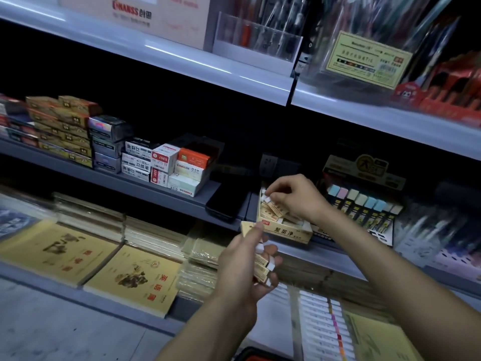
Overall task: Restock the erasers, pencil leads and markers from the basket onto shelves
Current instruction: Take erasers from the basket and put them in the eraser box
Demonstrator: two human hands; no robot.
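A tan open eraser box [291, 231] stands on the middle shelf, holding several erasers in beige sleeves. My right hand [296, 198] is over the box and pinches one eraser [276, 208] at its top. Below the shelf edge, my left hand [244, 267] grips several more erasers [263, 267] with white ends showing between the fingers. A display of pencil leads [364, 207] with pastel caps stands just right of the eraser box. A dark basket rim [257, 354] shows at the bottom edge.
Stacked small boxes [166, 165] fill the middle shelf [145, 187] to the left, with a black item [223, 204] beside them. Yellow notebooks [135, 277] lie on the lower shelf. Pen displays [260, 40] stand on the top shelf.
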